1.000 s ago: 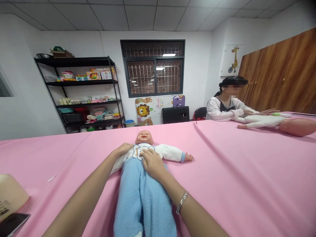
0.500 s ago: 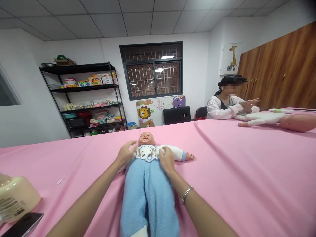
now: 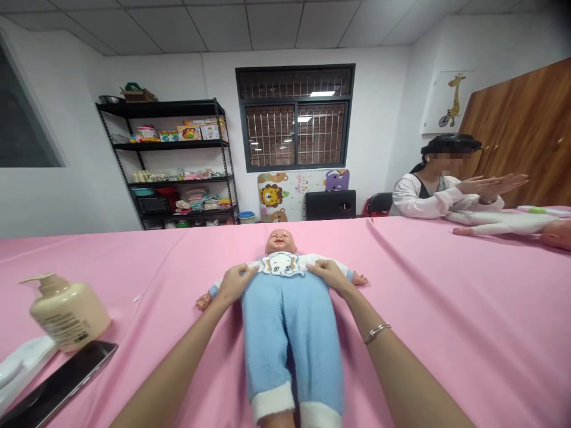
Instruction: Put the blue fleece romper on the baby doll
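A baby doll (image 3: 280, 240) lies on its back, head away from me, dressed in fluffy blue trousers (image 3: 285, 321) and a white top (image 3: 282, 263) with an elephant face. My left hand (image 3: 236, 282) pinches the clothing at the doll's shoulder on the left side. On the other side, my right hand (image 3: 331, 274) has its fingers closed on the clothing near the chest. Both doll arms stretch outward, and a bare foot shows below one white cuff.
Pink cloth (image 3: 446, 309) covers the table. At left are a pump bottle (image 3: 71, 315), a phone (image 3: 57, 383) and a white object (image 3: 27, 362). Across at right, a person (image 3: 428, 190) sits by another doll (image 3: 504, 223). Shelves (image 3: 178, 144) stand behind.
Both hands have closed on the clothing at the chest. The doll's left-side arm now shows, stretched out. The view has shifted, showing more of the bottle and phone.
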`<state>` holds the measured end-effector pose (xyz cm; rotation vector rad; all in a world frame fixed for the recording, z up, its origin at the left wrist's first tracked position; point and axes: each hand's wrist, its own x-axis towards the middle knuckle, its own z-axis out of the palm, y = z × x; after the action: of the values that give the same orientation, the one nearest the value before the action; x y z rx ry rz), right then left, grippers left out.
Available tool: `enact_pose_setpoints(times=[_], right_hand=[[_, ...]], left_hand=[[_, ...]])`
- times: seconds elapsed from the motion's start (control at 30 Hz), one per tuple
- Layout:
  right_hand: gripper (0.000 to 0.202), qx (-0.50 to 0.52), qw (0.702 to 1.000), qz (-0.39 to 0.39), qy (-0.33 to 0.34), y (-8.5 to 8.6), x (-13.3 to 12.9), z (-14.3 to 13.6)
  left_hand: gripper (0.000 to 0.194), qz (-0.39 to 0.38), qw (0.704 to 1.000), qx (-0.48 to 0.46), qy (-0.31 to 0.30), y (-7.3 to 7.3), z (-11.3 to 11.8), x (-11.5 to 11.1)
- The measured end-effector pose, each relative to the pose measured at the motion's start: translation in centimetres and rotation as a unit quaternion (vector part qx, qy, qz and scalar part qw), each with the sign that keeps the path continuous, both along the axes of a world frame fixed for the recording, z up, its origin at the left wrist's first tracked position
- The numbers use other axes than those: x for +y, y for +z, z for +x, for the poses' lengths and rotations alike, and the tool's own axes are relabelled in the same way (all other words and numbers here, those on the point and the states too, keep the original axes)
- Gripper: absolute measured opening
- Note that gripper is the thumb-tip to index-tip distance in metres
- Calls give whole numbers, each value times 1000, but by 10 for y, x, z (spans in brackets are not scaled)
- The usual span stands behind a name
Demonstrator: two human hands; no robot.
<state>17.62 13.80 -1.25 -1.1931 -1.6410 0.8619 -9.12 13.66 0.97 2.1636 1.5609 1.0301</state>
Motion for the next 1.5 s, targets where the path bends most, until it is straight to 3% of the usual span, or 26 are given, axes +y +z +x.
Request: enact_pose_setpoints(times=[0.07,0.2,0.27,0.37,0.43,0.5,0.57,0.6,0.7,0.8,0.9,1.0,1.1,1.23,1.37,1.5], right_hand=[[45,-7,994,44,-95,-8,6,-1],[41,-113,973,66,-189,-23,13,-6],[35,-164,954,92,-232,-15,6,-11],[18,-158,931,189,-270,21,-29,-26],[15,-145,949,213,-180,47,-68,-45],[14,-207,953,222,11,62,-113,-67],[16,-337,888,243,194,62,-152,-89],[18,-397,840,284,236,58,-166,-98],[13,-514,732,400,198,42,-186,-117],[11,-537,691,453,167,39,-186,-127],[14,-488,699,497,163,48,-186,-135],[16,-421,742,502,140,51,-186,-143],[20,-392,758,507,120,39,-184,-148],[26,-387,736,550,79,12,-177,-138],[29,-451,740,499,38,-12,-171,-103],[32,-565,730,373,92,-16,-172,-66]], left_hand=[[39,21,999,-31,13,-1,-3,8],[30,17,995,-79,-60,-12,-8,10],[28,9,993,-83,-87,-19,-11,5],[26,-23,991,-93,-93,-29,-14,2],[28,-40,990,-122,-64,-34,-14,4],[28,-40,989,-142,-30,-38,-13,7],[27,-28,989,-147,-12,-41,-12,10],[25,-21,989,-146,-9,-41,-11,11],[22,-10,988,-151,-13,-41,-11,10],[23,-8,987,-159,-16,-38,-13,8],[29,-11,986,-166,-17,-36,-15,8],[36,-25,981,-189,-31,-37,-17,10],[38,-41,976,-206,-62,-38,-21,13],[35,-32,977,-204,-43,-35,-25,17],[33,12,988,-151,21,-31,-25,21],[31,35,996,-21,73,-28,-23,19]])
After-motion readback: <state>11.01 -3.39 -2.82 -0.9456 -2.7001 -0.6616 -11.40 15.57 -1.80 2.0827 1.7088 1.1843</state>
